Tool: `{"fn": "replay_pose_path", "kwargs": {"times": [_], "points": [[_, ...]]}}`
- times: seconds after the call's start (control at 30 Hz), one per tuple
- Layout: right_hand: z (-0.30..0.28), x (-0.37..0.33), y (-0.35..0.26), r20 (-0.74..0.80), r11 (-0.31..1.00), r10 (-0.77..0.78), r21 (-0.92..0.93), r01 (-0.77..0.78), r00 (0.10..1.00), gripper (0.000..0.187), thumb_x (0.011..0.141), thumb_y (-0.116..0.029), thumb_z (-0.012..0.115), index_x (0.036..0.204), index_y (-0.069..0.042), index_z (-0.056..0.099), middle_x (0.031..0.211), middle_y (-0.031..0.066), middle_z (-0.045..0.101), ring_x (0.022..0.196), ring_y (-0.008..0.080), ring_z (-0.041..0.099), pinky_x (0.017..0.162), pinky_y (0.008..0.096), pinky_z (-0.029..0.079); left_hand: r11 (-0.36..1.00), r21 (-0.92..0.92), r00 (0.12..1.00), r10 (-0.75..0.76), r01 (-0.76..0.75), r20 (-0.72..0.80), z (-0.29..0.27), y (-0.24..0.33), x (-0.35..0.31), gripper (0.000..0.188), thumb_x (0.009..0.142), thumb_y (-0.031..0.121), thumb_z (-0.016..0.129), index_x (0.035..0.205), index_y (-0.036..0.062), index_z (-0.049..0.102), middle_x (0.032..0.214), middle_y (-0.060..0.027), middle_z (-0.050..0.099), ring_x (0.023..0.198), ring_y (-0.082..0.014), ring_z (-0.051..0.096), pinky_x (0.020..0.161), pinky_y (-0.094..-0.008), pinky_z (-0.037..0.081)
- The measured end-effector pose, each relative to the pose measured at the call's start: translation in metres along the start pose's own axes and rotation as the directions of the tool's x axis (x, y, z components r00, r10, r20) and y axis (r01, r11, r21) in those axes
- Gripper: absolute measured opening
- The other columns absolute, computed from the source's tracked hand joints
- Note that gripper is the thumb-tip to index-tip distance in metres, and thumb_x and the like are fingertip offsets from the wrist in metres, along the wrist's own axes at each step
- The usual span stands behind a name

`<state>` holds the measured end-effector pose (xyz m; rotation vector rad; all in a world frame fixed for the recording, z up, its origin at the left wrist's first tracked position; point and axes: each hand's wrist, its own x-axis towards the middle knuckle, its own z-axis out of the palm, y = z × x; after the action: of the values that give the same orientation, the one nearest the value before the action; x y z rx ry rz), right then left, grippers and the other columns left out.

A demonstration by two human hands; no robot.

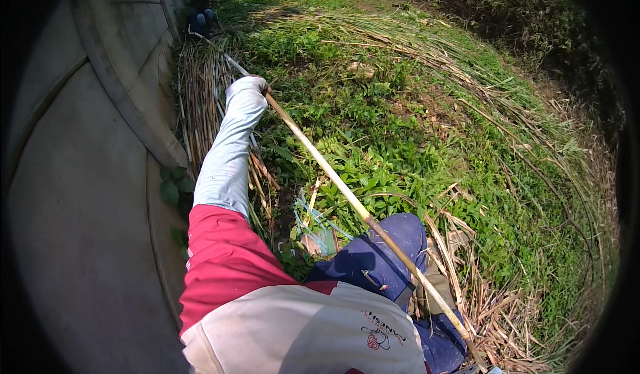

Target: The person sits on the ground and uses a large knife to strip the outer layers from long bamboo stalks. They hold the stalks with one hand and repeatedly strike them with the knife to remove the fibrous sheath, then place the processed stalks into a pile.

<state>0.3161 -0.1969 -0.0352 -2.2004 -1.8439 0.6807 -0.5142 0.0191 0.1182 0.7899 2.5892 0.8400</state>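
Note:
My left arm stretches forward in a red and pale grey sleeve. At its end my left hand (257,85) is closed around a long, pale, jointed cane stalk (333,177). The stalk slants from the far left, past my bent knee, down to the lower right edge. My right hand does not show; a small pale bit by the stalk's lower end is too cut off to make out. Beyond and below my left hand, a pile of cut cane stalks (199,91) lies along the wall. Blue strips (319,222) lie on the ground near my knee.
A tall concrete wall (80,194) runs along the left. A person (202,21) is low down by the wall at the far end. Long cut stalks with leaves (413,44) curve across the grass at right. Dry leaves (497,314) lie beside my legs; dense brush (527,21) borders the far right.

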Motion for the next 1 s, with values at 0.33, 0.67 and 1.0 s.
{"fn": "replay_pose_path", "kwargs": {"times": [0.33,0.67,1.0], "points": [[0.065,0.053,-0.085,0.200,0.874,-0.446,-0.112,0.473,0.872,0.026,0.089,-0.022,0.082,0.084,-0.002,0.066,0.071,0.0171,0.070,0.064,0.0270,0.068,0.062,0.0431,0.051,0.534,-0.837,0.987,-0.156,0.119,0.041,0.294,-0.141,-0.170,0.072,0.095,0.065,0.066,0.129,0.0029,0.053,0.105,-0.0176,0.065,0.091,-0.0346,0.069,0.081,-0.0521,0.056],[0.120,0.076,-0.186,0.469,0.845,-0.378,0.527,0.091,0.798,0.038,0.107,-0.036,0.062,0.089,-0.003,0.062,0.071,0.0081,0.064,0.057,0.0141,0.056,0.057,0.0337,0.047,-0.193,-0.866,0.887,0.085,0.461,0.453,0.308,-0.110,-0.324,0.035,0.103,0.037,0.070,0.116,0.0139,0.047,0.081,-0.0087,0.056,0.072,-0.0298,0.062,0.065,-0.0552,0.055],[0.137,0.094,-0.220,0.127,0.691,-0.667,0.474,0.545,0.734,0.028,0.103,-0.029,0.067,0.089,-0.005,0.064,0.070,0.0116,0.065,0.063,0.0274,0.062,0.062,0.0380,0.046,0.498,-0.866,0.974,-0.173,-0.040,-0.145,0.308,-0.117,-0.249,0.021,0.108,0.027,0.057,0.100,0.0079,0.053,0.070,-0.0011,0.052,0.049,-0.0155,0.047,0.046,-0.0358,0.040]]}}
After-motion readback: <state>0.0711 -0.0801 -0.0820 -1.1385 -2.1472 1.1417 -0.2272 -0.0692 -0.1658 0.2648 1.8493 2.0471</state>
